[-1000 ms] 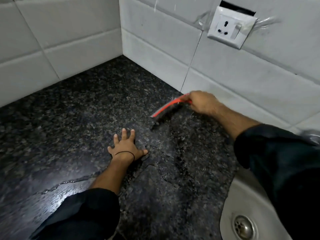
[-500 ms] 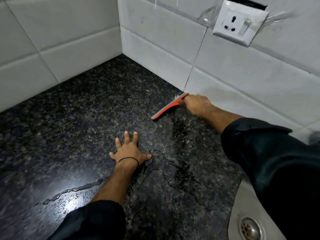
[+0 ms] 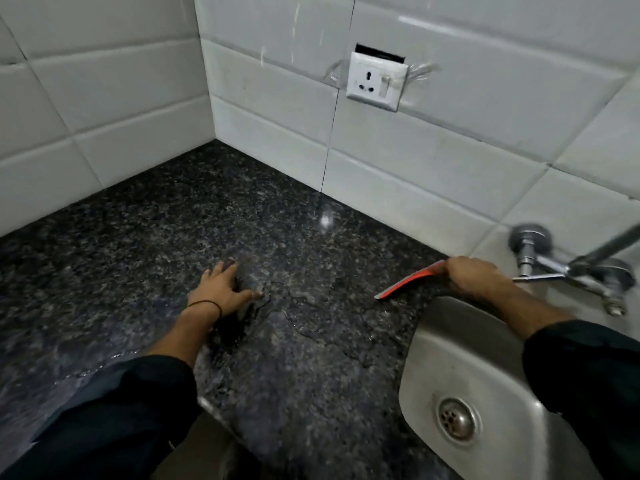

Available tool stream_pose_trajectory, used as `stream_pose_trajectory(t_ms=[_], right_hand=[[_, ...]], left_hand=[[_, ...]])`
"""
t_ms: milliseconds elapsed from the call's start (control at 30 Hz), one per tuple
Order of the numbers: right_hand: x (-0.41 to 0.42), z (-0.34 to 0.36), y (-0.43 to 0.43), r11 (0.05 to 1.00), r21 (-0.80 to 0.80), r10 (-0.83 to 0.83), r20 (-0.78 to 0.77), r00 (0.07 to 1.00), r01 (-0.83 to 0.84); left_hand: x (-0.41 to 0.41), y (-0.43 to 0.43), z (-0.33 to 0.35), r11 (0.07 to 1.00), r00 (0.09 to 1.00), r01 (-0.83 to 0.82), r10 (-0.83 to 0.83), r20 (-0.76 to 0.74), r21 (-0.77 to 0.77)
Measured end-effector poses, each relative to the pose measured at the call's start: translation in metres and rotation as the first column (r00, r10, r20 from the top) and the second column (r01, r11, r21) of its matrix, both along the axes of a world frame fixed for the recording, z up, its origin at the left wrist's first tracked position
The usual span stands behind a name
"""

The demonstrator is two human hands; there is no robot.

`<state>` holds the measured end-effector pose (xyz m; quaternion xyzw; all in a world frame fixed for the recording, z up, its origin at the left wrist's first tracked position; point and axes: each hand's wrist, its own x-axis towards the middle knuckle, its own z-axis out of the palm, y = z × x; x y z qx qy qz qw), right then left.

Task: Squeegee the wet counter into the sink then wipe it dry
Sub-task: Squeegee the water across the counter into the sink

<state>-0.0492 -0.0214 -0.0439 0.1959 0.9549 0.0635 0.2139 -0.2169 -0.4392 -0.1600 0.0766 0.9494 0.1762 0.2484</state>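
The counter [image 3: 173,230] is dark speckled granite with wet streaks and thin water trails near its middle and front left. My right hand [image 3: 474,277] grips a red squeegee [image 3: 408,283], whose blade lies on the counter right at the back left rim of the steel sink [image 3: 446,344]. My left hand [image 3: 221,289] rests flat on the counter, fingers slightly apart, holding nothing. No cloth is visible.
White tiled walls meet in a corner behind the counter. A white wall socket [image 3: 375,81] sits above it. A chrome tap [image 3: 568,268] sticks out of the wall over the sink. The sink drain [image 3: 455,419] shows at the lower right.
My right hand has dragged the squeegee from the wall side of the counter to the sink's edge. My left hand stays flat on the counter. The view has swung right, bringing in the tap.
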Motion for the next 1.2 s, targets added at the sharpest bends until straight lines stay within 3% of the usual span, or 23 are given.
stream_pose_trajectory(t_ms=[167, 300, 367, 467, 600, 700, 767, 1000, 1200], right_hand=[[-0.013, 0.008, -0.028, 1.000, 0.000, 0.030, -0.191, 0.981, -0.031], [-0.053, 0.015, -0.099, 0.965, -0.092, 0.216, -0.259, 0.941, -0.246], [-0.076, 0.012, -0.149, 0.902, -0.173, 0.341, -0.276, 0.898, -0.396], [-0.099, 0.007, -0.237, 0.746, -0.282, 0.533, -0.290, 0.794, -0.604], [-0.116, -0.007, -0.347, 0.546, -0.271, 0.742, -0.282, 0.608, -0.792], [-0.123, -0.014, -0.418, 0.371, -0.216, 0.863, -0.279, 0.421, -0.903], [-0.129, -0.019, -0.460, 0.298, -0.207, 0.899, -0.267, 0.347, -0.932], [-0.123, -0.031, -0.569, 0.130, -0.130, 0.970, -0.188, 0.153, -0.983], [-0.112, -0.039, -0.598, 0.125, -0.128, 0.983, -0.120, 0.140, -0.984]], left_hand=[[0.054, -0.033, 0.001, 0.985, 0.974, -0.091, 0.119, -0.192, 0.149], [0.108, -0.075, 0.000, 0.941, 0.902, -0.240, 0.307, -0.302, 0.240], [0.145, -0.105, -0.002, 0.901, 0.843, -0.356, 0.425, -0.331, 0.249], [0.202, -0.150, -0.008, 0.825, 0.747, -0.552, 0.554, -0.368, 0.123], [0.255, -0.207, -0.013, 0.633, 0.625, -0.774, 0.753, -0.203, -0.035], [0.277, -0.238, -0.013, 0.534, 0.540, -0.842, 0.832, -0.128, -0.084], [0.284, -0.250, -0.015, 0.494, 0.502, -0.864, 0.861, -0.082, -0.099], [0.283, -0.268, -0.021, 0.534, 0.533, -0.840, 0.845, 0.039, -0.100], [0.284, -0.279, -0.021, 0.565, 0.561, -0.823, 0.825, 0.068, -0.067]])
